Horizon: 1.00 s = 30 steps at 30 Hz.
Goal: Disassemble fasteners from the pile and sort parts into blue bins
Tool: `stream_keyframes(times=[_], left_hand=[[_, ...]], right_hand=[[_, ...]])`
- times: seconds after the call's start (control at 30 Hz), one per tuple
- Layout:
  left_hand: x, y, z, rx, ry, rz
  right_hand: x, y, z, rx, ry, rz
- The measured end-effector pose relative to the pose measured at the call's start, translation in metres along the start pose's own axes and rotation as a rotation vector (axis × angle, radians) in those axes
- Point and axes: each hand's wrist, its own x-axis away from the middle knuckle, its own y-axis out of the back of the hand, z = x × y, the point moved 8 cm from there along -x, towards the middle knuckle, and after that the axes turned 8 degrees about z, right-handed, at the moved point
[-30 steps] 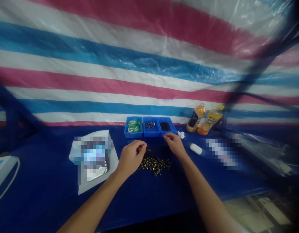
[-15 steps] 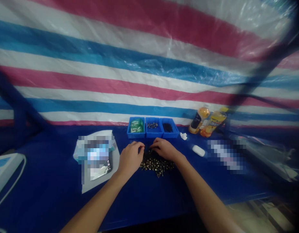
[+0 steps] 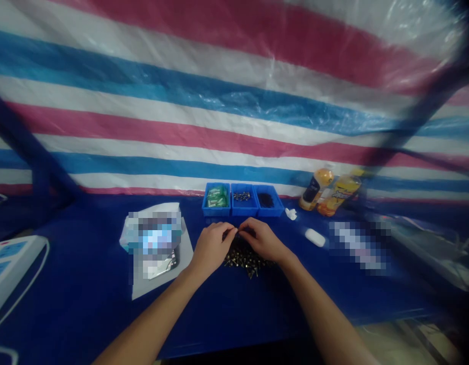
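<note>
Left hand [image 3: 214, 246], right hand [image 3: 265, 241]: fingers pinched nearly closed, tips almost meeting — cannot tell if anything's held. Small brass-coloured metal pieces [image 3: 249, 262] heaped just below on dark-blue table [image 3: 234, 309]. Risk: dipping knuckles scattering them.

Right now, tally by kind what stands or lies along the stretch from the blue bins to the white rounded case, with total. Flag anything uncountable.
Blue bins: 3
Bottles: 2
Crumpled white scrap: 1
White rounded case: 1
Total: 7
Not counted: bin contents and the metal pieces piled nearby; too small and overlapping.
</note>
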Motion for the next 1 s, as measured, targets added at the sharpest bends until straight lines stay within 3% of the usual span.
stream_keyframes(times=[0.17, 0.37, 0.5, 0.7, 0.77, 0.87, 0.93, 1.0], left_hand=[[-0.001, 0.006, 0.0, 0.141, -0.008, -0.049], [0.0, 0.011, -0.004, 0.204, -0.022, -0.087], [0.002, 0.015, -0.004, 0.259, 0.007, -0.12], [0.003, 0.017, -0.001, 0.358, 0.065, -0.108], [0.003, 0.016, -0.001, 0.371, 0.065, -0.091], [0.002, 0.014, -0.002, 0.38, 0.066, -0.07], [0.002, 0.013, -0.002, 0.379, 0.067, -0.061], [0.002, 0.013, -0.002, 0.376, 0.069, -0.056]], right_hand=[[0.003, 0.007, -0.003, -0.113, -0.089, -0.077], [0.003, 0.0, -0.012, -0.294, -0.159, -0.022], [0.002, -0.001, -0.017, -0.509, -0.145, 0.004], [0.01, 0.012, -0.024, -0.933, -0.152, -0.102], [0.012, 0.014, -0.028, -0.922, -0.186, -0.075], [0.014, 0.016, -0.048, -0.704, -0.315, -0.031], [0.016, 0.028, -0.065, -0.528, -0.379, -0.132], [0.019, 0.043, -0.078, -0.492, -0.394, -0.327]])
